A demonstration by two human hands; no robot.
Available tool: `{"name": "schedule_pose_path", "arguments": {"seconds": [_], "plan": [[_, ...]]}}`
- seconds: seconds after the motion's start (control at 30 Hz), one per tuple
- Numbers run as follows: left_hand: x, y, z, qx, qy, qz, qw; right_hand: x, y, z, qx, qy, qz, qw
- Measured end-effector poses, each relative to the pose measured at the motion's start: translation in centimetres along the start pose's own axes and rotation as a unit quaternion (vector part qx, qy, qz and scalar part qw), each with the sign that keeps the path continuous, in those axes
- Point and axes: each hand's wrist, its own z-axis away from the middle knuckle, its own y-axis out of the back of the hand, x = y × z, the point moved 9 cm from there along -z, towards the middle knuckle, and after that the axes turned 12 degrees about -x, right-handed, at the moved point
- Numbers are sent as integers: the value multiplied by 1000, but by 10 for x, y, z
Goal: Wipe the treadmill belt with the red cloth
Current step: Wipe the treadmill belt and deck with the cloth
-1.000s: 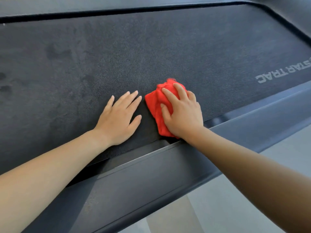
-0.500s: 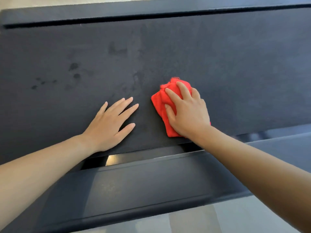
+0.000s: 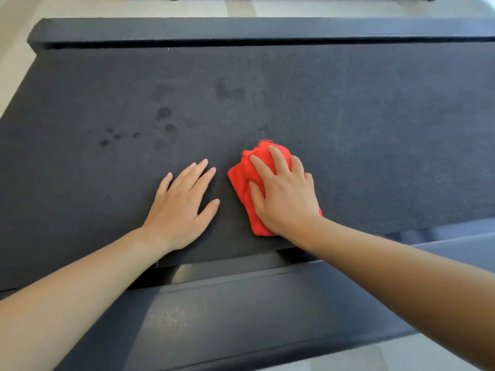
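The dark grey treadmill belt [image 3: 348, 108] fills most of the head view. A bunched red cloth [image 3: 242, 180] lies on it near the belt's near edge. My right hand [image 3: 284, 199] presses flat on top of the cloth, fingers spread over it, hiding its right part. My left hand [image 3: 182, 207] rests flat on the belt just left of the cloth, fingers apart, holding nothing. Several darker spots and smudges [image 3: 164, 113] mark the belt beyond my left hand.
The treadmill's dark side rail [image 3: 254, 311] runs along the near edge under my forearms. A second rail [image 3: 241, 29] borders the far edge. Light floor [image 3: 16, 62] shows at the left, beyond the belt's end.
The view has shifted left along the belt, so the printed logo at the right is out of frame and the belt's left end shows. Both hands keep the same pose on the belt.
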Motion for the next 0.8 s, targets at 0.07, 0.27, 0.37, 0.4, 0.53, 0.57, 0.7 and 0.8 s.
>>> {"name": "schedule_pose_path", "arguments": {"seconds": [0.07, 0.27, 0.37, 0.4, 0.53, 0.57, 0.7, 0.8], "plan": [[-8, 6, -18, 1, -4, -3, 1000, -6, 2, -24, 10, -18, -3, 1000], [-59, 40, -108, 11, 25, 3, 1000, -8, 10, -106, 39, -60, -22, 997], [-71, 52, -156, 9, 12, -23, 1000, -5, 17, -149, 55, -70, -35, 995], [-72, 56, -172, 10, 8, -23, 1000, -3, 19, -163, 60, -72, -37, 995], [-80, 76, -226, 31, 10, -13, 999, 8, 27, -212, 78, -83, -51, 992], [-81, 80, -232, 39, 9, -11, 999, 11, 29, -224, 80, -86, -53, 992], [-81, 81, -231, 54, 10, -4, 998, 20, 36, -271, 73, -95, -54, 991], [-81, 82, -231, 47, 21, 3, 999, 25, 39, -301, 73, -98, -51, 991]]}}
